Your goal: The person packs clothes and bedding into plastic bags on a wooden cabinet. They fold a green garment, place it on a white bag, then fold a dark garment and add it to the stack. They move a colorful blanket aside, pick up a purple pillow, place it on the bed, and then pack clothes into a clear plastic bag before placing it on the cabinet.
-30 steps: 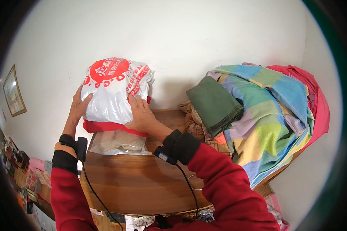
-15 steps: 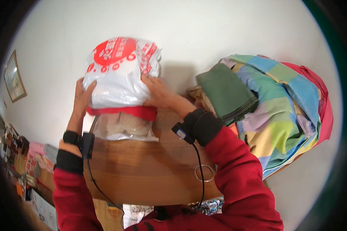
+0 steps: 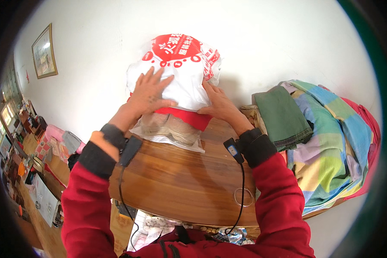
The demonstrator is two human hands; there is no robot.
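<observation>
One white plastic bag (image 3: 182,88) with red print stands bulging at the back of the desk (image 3: 180,185), against or near the wall; its contents are hidden. Below its lower edge shows a strip of red cloth (image 3: 195,120), then a clear bag (image 3: 172,129) of something beige, hard to make out. The left hand (image 3: 149,95) lies on the bag's left front, fingers spread and open, covering part of it. The right hand (image 3: 221,105) touches the right side; whether its fingers grip, I cannot tell. Farther right, a folded green cloth (image 3: 281,116) partly covers a brownish bundle (image 3: 254,118), beside a checked cloth (image 3: 327,150). The right sleeve (image 3: 279,198) hides some of the desk.
</observation>
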